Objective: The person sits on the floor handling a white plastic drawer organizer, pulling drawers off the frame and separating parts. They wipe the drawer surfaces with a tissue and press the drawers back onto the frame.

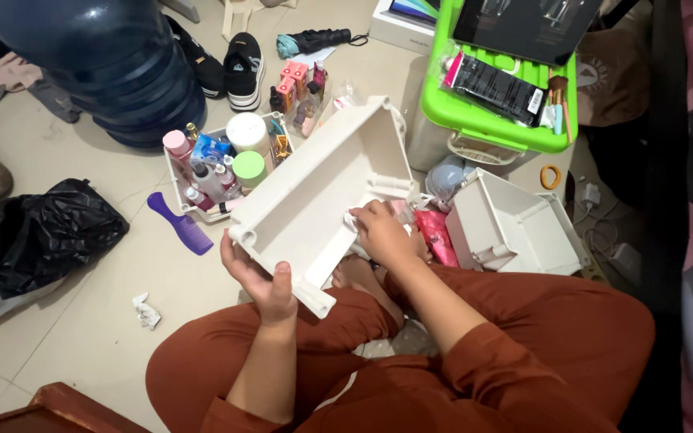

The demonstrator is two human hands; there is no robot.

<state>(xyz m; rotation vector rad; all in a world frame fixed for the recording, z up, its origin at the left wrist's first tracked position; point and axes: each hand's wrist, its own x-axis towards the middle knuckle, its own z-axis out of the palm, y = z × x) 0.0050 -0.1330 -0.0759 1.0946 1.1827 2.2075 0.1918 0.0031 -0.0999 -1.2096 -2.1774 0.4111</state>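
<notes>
Over lap — left hand (260, 277) clasps white tray (314, 200) rim; right hand (382, 232) presses half-hidden wipe (352, 218) inside.

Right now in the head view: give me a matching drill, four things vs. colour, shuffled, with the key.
Things:
1. comb
2. bin bag
3. tray held by the left hand while the right hand presses a wipe inside it
4. basket

Colours:
A. bright green
B. white
C. purple
D. black

Pairs: 1-C, 2-D, 3-B, 4-A
</notes>
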